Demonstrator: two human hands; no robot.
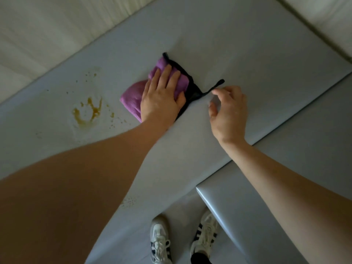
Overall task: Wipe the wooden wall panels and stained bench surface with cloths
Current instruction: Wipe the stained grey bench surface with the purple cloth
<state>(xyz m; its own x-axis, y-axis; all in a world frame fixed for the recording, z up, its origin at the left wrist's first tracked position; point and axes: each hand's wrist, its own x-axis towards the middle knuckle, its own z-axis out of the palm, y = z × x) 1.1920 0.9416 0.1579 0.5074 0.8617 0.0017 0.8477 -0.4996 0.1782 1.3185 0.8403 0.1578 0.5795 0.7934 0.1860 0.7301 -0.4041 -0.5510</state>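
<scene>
A folded purple cloth (133, 96) with a black edge lies on the pale grey bench surface (247, 54). My left hand (162, 96) presses flat on the cloth, fingers spread. My right hand (227, 111) hovers just right of it, thumb and forefinger close to the cloth's black loop (215, 86); whether they touch it I cannot tell. A yellow-brown stain (89, 113) with small splatters marks the bench to the left of the cloth. The light wooden wall panels (47, 35) run along the back.
A second grey padded bench section (285, 178) juts out at lower right. Below, on the floor, are my two white sneakers (160, 242) with dark stripes. More small specks (129, 201) dot the bench's front edge.
</scene>
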